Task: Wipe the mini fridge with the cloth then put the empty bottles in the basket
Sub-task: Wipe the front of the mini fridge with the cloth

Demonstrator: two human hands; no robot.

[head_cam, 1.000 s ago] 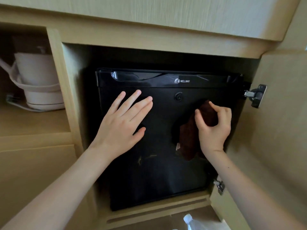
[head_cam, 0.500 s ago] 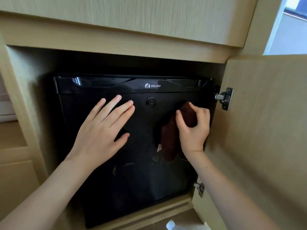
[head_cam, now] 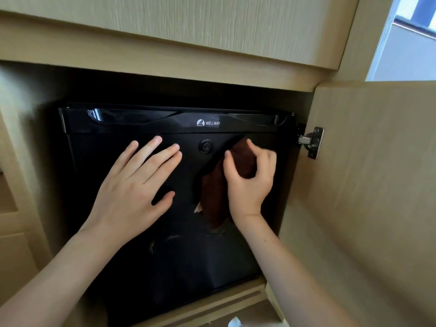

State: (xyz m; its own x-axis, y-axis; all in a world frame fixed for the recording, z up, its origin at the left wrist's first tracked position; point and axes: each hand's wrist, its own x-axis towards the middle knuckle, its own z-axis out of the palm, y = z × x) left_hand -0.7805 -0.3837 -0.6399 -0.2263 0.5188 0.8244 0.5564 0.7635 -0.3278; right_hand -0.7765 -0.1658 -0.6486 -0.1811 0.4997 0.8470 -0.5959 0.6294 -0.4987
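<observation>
My left hand (head_cam: 132, 185) lies flat on the mini fridge (head_cam: 179, 267) door. Its fingers are straight and slightly spread, pointing to 1 o'clock, with the thumb splayed toward 3 o'clock. Its bare forearm comes in from 7 o'clock. My right hand (head_cam: 250, 182) sits at 3 o'clock of the left, near it but apart. Its fingers are curled over the bunched cloth (head_cam: 214, 199), thumb tip up at 11 o'clock. That bare forearm runs in from 5 o'clock with the wrist straight.

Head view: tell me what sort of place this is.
Likely a hotel room: a black mini fridge built into a light wooden cabinet, the cabinet's door open on a metal hinge, a window at upper right.
</observation>
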